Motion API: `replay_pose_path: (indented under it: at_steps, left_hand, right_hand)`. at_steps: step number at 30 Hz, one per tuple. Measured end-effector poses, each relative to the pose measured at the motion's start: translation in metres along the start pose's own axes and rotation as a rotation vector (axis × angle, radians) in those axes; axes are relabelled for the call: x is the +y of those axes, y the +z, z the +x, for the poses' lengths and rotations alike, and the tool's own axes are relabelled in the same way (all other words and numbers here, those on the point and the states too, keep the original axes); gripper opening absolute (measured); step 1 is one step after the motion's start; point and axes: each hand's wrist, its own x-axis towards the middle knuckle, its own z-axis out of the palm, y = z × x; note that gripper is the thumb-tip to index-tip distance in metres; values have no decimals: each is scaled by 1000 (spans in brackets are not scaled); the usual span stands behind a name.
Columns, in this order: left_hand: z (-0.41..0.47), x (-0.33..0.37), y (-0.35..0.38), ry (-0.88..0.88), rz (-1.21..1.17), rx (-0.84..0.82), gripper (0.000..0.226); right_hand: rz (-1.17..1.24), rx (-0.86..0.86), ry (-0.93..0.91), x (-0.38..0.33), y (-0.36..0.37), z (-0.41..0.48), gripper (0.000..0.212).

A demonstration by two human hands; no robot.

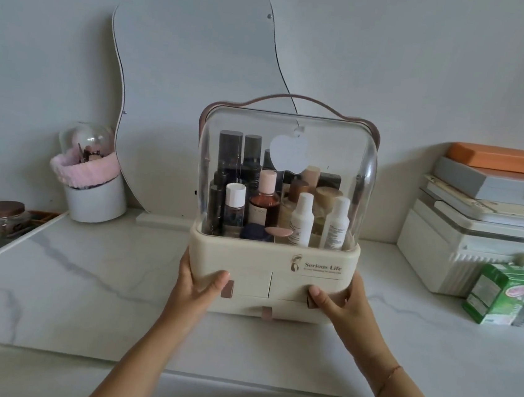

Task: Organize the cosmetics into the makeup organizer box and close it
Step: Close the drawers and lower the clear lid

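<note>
1. Seemingly the task is at its last step: the organizer box (248, 255) stands in the middle of a marbled white counter (100, 278), and its clear domed lid (249, 122) is down over the cream base with no gap that I can see.
2. Inside, behind the clear lid, bottles (302, 215) stand upright and close together, dark ones at the back and white ones at the front. No loose cosmetics lie on the counter near the box.
3. The left hand (195, 283) grips the left lower corner of the base, thumb pressed flat on the front; its other fingers are hidden round the side.
4. The right hand (335, 303) grips the right lower corner in the same way, thumb on the front.
5. So the box sits squarely between the two hands, touching both, straight ahead of the person. Whether it rests on the counter or is just lifted, I cannot tell.
6. The small drawers (255, 283) between the thumbs look pushed in.
7. My judgement of the next move: check that the lid is seated, then slide or set the box where it belongs with an even, level hold, so the bottles do not topple.
</note>
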Motion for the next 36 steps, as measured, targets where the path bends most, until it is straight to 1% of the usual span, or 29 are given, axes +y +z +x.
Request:
replay_pose_path:
  at_steps: [3, 8, 13, 17, 19, 21, 23, 26, 29, 32, 36]
  left_hand:
    - [3, -7, 4, -3, -54, -11, 81]
    - [11, -10, 23, -6, -86, -30, 77]
    - [25, -11, 68, -1, -81, -115, 82]
    - [42, -13, 110, 7, -31, -191, 75]
    - [52, -12, 130, 16, -7, -220, 76]
    - [63, -12, 149, 17, 8, -249, 75]
    - [73, -13, 166, 13, 25, -260, 74]
    - [84, -15, 183, 10, 55, -258, 73]
    - [91, -17, 191, 7, 59, -267, 72]
    - [99, -19, 196, 1, 72, -250, 70]
    - [105, -23, 202, 21, 83, -234, 67]
  right_hand:
    - [-17, -15, 24, 8, -4, -2, 54]
    - [-12, 41, 60, 18, -18, 5, 48]
    - [11, 97, 87, 26, -57, 20, 39]
    - [-3, 172, 117, 36, -95, 37, 35]
    - [21, 215, 154, 43, -114, 49, 34]
    - [52, 309, 216, 49, -127, 59, 30]
    - [50, 468, 291, 54, -135, 68, 31]
    - [-3, 675, 375, 59, -137, 78, 43]
    - [-26, 824, 413, 64, -131, 86, 58]
    - [7, 891, 410, 66, -125, 91, 62]
    - [-22, 899, 413, 67, -125, 94, 62]
